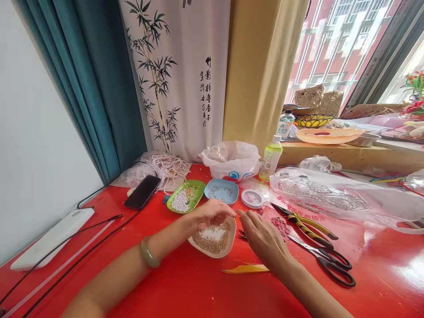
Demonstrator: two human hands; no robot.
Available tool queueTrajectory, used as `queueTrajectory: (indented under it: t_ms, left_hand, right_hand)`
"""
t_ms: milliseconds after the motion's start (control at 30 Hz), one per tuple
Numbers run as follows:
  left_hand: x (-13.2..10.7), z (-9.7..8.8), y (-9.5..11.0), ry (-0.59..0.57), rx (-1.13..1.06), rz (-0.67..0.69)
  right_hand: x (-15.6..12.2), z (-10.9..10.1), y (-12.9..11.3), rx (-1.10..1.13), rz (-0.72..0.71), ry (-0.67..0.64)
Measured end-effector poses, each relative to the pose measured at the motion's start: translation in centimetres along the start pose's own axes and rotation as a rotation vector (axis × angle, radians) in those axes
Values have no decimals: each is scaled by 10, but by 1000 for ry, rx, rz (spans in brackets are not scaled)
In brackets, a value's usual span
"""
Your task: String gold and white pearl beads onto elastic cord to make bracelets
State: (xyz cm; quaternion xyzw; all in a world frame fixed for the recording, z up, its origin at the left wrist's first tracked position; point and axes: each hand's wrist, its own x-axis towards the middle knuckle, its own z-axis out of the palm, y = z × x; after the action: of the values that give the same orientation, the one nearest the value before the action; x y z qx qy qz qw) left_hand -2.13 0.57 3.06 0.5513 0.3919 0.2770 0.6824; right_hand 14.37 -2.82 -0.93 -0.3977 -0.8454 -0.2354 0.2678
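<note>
My left hand (214, 213), a jade-green bangle (149, 252) on its wrist, is raised over a pale dish (232, 229) of gold beads (212, 244). Its thumb and fingers are pinched together. My right hand (261, 235) comes from the other side with its fingertips pinched too, almost touching the left ones. Whatever lies between the fingertips is too small to make out. Yellow tweezers (245, 269) lie below my right hand, partly covered by it. A green dish (198, 196) of white and gold beads and a blue dish (221, 182) with small pieces stand behind.
Pliers (306, 225) and black-handled scissors (334, 260) lie at right, near a pile of red bits (280, 225). A bottle (270, 158), a white plastic bag (232, 160) and a long clear bag (321, 192) stand behind. A phone (143, 192) and cables are at left.
</note>
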Motion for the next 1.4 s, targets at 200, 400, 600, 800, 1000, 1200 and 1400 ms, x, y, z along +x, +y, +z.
queueTrajectory:
  t_ms: [200, 400, 600, 800, 1000, 1200, 1400]
  left_hand:
    - [3, -9, -5, -58, 20, -16]
    - [6, -14, -7, -79, 91, 12]
    - [7, -14, -8, -93, 81, -5]
    - [8, -18, -10, -73, 76, -25]
    - [8, -18, -9, -48, 67, -54]
    - [8, -17, -7, -88, 99, -7]
    - [7, -17, -7, -101, 171, 27]
  right_hand:
    - [1, 0, -1, -39, -21, -6]
    - [2, -1, -4, -35, -13, 37]
    - [2, -2, -5, 8, 31, 6]
    - [3, -2, -5, 26, 50, 24]
    - [1, -1, -4, 23, 39, 28]
    - [1, -1, -5, -2, 7, 44]
    - [2, -3, -5, -29, -47, 77]
